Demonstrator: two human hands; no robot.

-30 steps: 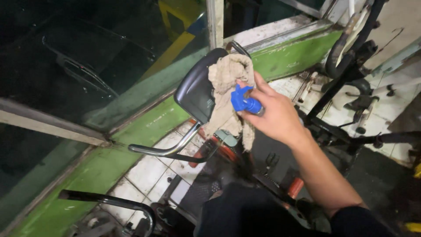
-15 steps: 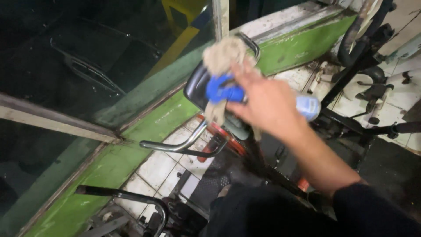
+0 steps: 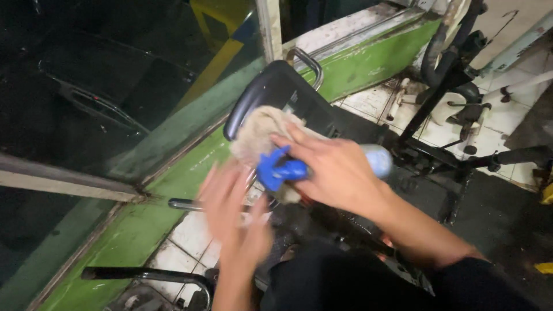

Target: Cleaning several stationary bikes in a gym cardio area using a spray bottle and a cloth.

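1. spray bottle (image 3: 322,167) in right hand (image 3: 340,175), above seat (image 3: 276,95).
2. cloth (image 3: 259,129) on seat, just left of bottle.
3. left hand (image 3: 233,216) below cloth, left of right hand.

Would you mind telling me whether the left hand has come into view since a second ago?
Yes. The left hand, absent earlier, now reaches up below the black seat, toward the beige rag.

Dim rm: green wall (image 3: 368,60) w/ dark window (image 3: 103,86), grimy white-tile floor (image 3: 190,236).
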